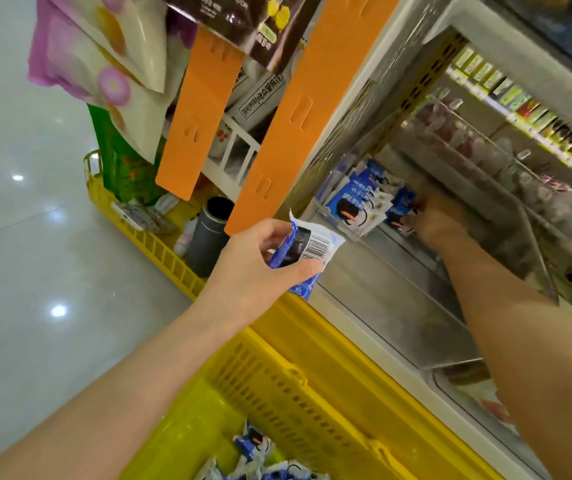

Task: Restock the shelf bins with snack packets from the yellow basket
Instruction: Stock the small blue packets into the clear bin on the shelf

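Blue-and-white foil snack packet [312,245], barcode side up, held in left hand [253,268]: thumb and curled fingers grasp its lower part, above the far rim of the yellow slatted plastic basket [312,375] and just in front of the shelf edge. More blue-and-white packets [263,455] lie loose in the basket bottom, at the lower frame edge. Right hand [431,220] is inside the lower shelf, at a clear plastic shelf bin [338,225] holding a standing row of matching blue packets [352,199]; the hand sits against the rightmost packet of that row. Hand is blurred: cannot tell whether its fingers grasp that packet or only touch it. Two orange plastic hanging strips [204,109] slant down in front of the shelf unit, left of the bin. Behind them, a second yellow crate [159,244] on the glossy pale tiled floor [35,237], with a dark grey cylindrical container [208,237] upright inside. Pink-and-white printed bags [80,53] hang at upper left. Upper shelf at right carries a row of small coloured boxes [520,98], too blurred to read.
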`<action>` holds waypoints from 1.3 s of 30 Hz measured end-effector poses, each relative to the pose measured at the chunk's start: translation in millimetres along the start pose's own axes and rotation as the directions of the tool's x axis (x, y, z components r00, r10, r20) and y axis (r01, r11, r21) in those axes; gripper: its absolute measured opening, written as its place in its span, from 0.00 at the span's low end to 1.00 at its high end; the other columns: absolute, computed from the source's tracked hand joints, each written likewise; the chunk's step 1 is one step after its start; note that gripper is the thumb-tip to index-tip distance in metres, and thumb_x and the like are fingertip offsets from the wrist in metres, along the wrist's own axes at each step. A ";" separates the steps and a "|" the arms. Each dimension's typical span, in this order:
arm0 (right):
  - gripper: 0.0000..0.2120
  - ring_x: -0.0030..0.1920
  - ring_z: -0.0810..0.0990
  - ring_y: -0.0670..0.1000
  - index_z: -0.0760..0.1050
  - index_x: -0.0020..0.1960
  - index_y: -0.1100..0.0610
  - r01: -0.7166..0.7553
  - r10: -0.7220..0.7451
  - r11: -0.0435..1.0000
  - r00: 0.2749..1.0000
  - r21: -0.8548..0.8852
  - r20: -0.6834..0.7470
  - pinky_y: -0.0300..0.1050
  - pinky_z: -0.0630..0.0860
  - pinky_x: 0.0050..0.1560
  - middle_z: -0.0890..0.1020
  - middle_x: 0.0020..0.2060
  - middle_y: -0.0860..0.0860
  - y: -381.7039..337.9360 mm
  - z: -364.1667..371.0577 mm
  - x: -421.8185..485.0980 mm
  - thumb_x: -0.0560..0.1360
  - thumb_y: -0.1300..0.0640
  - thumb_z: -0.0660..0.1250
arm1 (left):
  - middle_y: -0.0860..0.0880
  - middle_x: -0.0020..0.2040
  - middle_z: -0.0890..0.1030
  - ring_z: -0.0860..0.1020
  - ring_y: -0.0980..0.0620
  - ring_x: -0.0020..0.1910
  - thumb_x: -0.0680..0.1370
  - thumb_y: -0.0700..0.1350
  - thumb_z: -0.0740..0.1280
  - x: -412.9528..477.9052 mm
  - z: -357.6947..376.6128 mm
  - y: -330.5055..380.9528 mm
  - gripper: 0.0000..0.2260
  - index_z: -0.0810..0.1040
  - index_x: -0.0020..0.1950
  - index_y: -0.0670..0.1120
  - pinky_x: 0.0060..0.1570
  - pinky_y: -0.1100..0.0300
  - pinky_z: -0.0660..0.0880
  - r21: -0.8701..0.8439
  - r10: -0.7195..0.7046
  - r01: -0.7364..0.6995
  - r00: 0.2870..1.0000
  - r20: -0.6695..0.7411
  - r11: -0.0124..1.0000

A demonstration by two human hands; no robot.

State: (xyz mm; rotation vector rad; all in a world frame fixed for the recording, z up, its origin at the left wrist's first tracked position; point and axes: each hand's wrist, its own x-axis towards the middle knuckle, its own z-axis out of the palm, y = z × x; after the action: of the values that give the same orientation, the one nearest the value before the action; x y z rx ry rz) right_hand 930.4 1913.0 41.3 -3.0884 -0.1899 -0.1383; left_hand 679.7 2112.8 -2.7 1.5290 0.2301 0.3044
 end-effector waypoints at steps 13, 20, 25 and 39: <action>0.17 0.61 0.71 0.60 0.70 0.64 0.62 0.216 -0.186 0.969 0.958 0.121 -0.220 0.51 0.69 0.59 0.73 0.60 0.62 -31.5 -40.2 -77.4 0.79 0.54 0.62 | 0.49 0.51 0.82 0.82 0.54 0.47 0.77 0.43 0.65 -24.0 6.6 15.2 0.06 0.77 0.52 0.52 0.38 0.62 0.79 -0.390 -0.227 0.236 0.971 0.071 0.890; 0.12 0.36 0.78 0.41 0.77 0.47 0.55 0.412 -0.427 0.761 0.900 0.502 -0.092 0.40 0.75 0.41 0.79 0.37 0.44 -55.5 -70.1 -216.9 0.80 0.52 0.57 | 0.50 0.45 0.81 0.81 0.56 0.37 0.79 0.44 0.60 -60.0 9.2 29.3 0.09 0.74 0.58 0.46 0.32 0.62 0.79 -0.525 -0.282 0.341 0.940 0.193 0.780; 0.03 0.33 0.78 0.43 0.73 0.49 0.51 0.108 -0.495 0.566 0.837 0.817 0.232 0.34 0.77 0.34 0.79 0.41 0.50 -57.9 -72.8 -288.9 0.79 0.57 0.61 | 0.47 0.32 0.74 0.69 0.56 0.22 0.81 0.49 0.55 -94.7 18.4 33.0 0.12 0.75 0.46 0.47 0.22 0.64 0.62 -0.384 -0.334 0.439 0.890 0.309 0.812; 0.21 0.49 0.77 0.37 0.68 0.63 0.45 0.377 -0.482 0.608 0.875 0.699 -0.053 0.28 0.75 0.46 0.75 0.50 0.39 -14.9 -60.0 -348.5 0.73 0.55 0.70 | 0.42 0.49 0.83 0.83 0.48 0.46 0.71 0.48 0.64 -140.5 36.7 39.9 0.11 0.82 0.48 0.45 0.41 0.55 0.79 -0.504 -0.168 0.488 0.816 0.553 0.713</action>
State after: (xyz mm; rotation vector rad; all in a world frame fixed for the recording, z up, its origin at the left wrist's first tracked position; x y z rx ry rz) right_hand 578.9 1882.9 69.6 -2.2291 -0.7995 0.1219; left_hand 557.8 2031.7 32.3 0.8144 0.0058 -0.2868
